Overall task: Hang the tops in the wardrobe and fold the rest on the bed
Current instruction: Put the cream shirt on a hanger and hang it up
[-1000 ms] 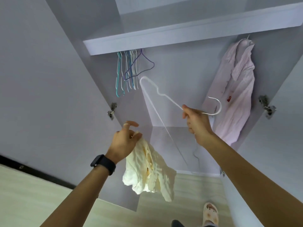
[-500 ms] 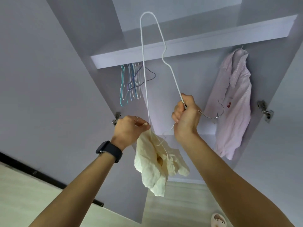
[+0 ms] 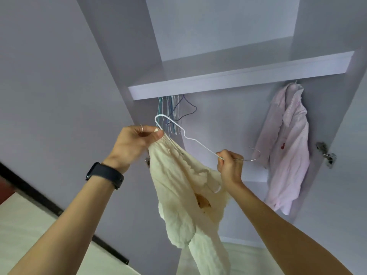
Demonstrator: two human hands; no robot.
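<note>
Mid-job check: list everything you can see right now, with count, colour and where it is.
wardrobe: 1, lilac, open, straight ahead
shelf: 1, lilac, across the wardrobe
empty hangers: several, teal, white and purple, bunched under the shelf on the left
pink shirt: 1, pale pink, hanging on the right
hinge: 1, silver, far right
cream top: 1, cream, dangling in front
white hanger: 1, white wire, partly behind the top
watch: 1, black, left wrist
left hand: 1, pinches the top's upper edge
right hand: 1, grips the hanger near its hook
</note>
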